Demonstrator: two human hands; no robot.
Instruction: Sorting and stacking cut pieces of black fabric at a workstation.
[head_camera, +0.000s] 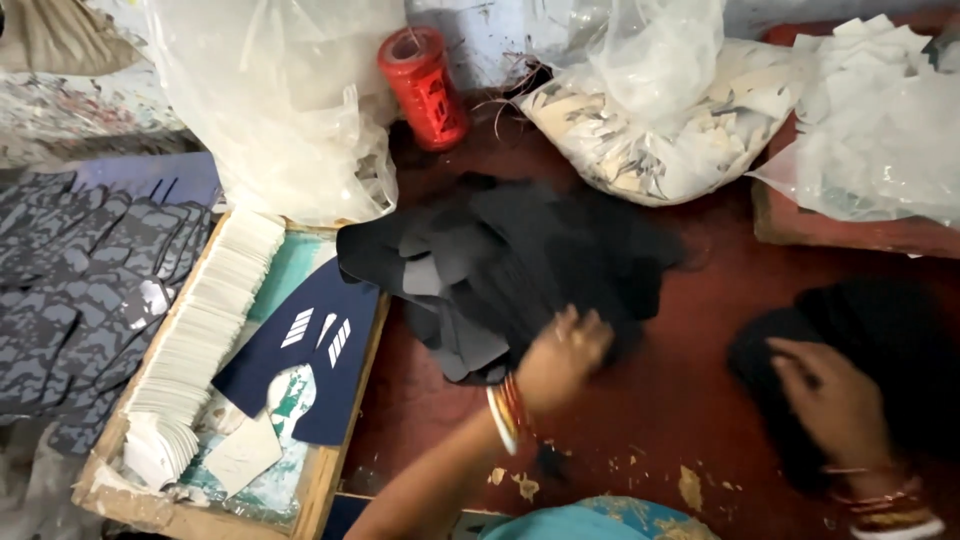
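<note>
Left hand (565, 355) gripping dark pieces off pile (510, 265). Right hand (830, 400) flat, open, on stack (880, 340) right of pile. Sorting step; likely next, a clean lift of one piece.

Left hand (565, 350) fingers curled, palm down; right hand (830, 400) flat, spread (both wrists bangled).

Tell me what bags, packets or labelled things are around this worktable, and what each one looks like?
Clear plastic bag: back left, crumpled, mostly see-through.
Bag of pale scraps: back centre, clear plastic, bulging with cream offcuts.
Bag of white pieces: back right, clear.
Red spool: back, a tilted cylinder, dark print too small to make out.
No signs or screens.
</note>
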